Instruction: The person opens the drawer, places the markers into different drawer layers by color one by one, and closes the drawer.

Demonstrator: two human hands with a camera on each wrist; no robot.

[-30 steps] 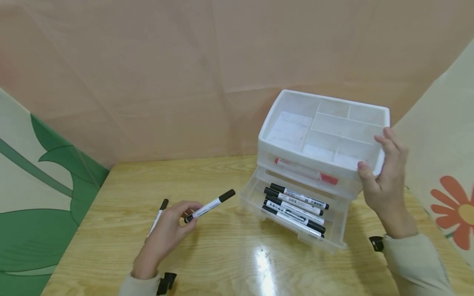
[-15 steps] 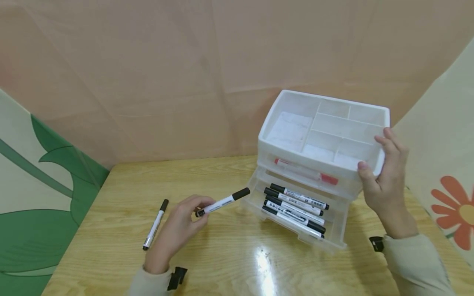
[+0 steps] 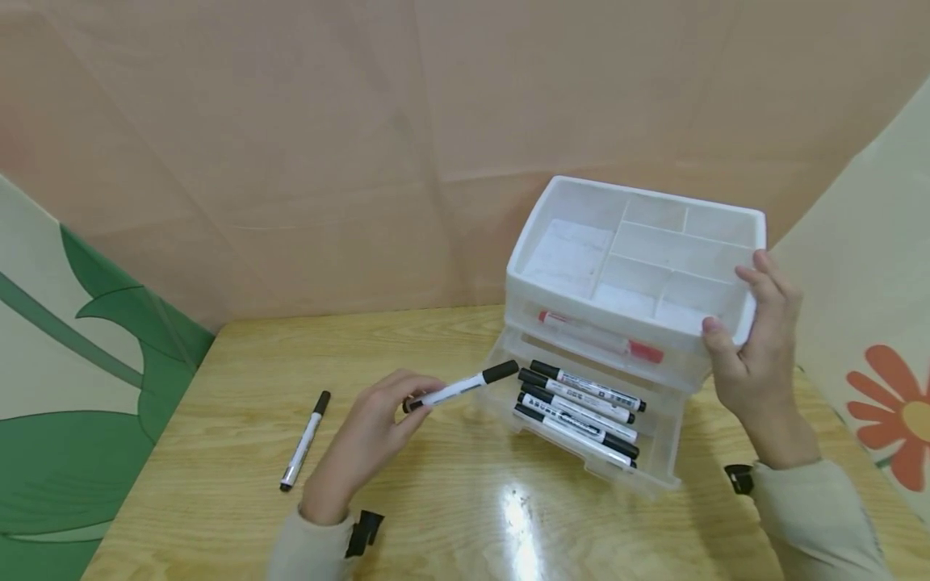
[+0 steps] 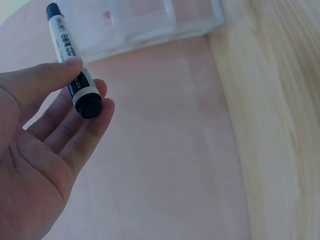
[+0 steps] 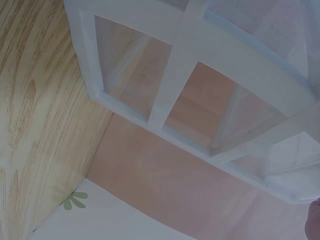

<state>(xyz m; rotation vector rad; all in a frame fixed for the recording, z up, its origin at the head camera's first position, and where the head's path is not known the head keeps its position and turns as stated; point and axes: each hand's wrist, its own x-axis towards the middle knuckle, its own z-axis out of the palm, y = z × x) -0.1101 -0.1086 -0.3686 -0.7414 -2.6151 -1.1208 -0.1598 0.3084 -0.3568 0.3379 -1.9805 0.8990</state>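
My left hand pinches a black-capped white marker near its rear end; in the left wrist view, thumb and fingertips close round the marker. Its cap end reaches over the left edge of a clear pulled-out drawer. Inside that drawer several black-capped markers lie side by side. The drawer belongs to a white storage box with a divided top tray. My right hand grips the box's right rim, thumb in front, fingers along the side. In the right wrist view only a fingertip shows beside the box frame.
Another black-capped marker lies on the wooden table, left of my left hand. A red marker shows through the shut upper drawer of the box. A beige cloth backdrop stands behind the table.
My left hand has moved right and slightly up with the marker, bringing its cap over the drawer's edge. The lone marker on the table is now uncovered. My right hand stays put.
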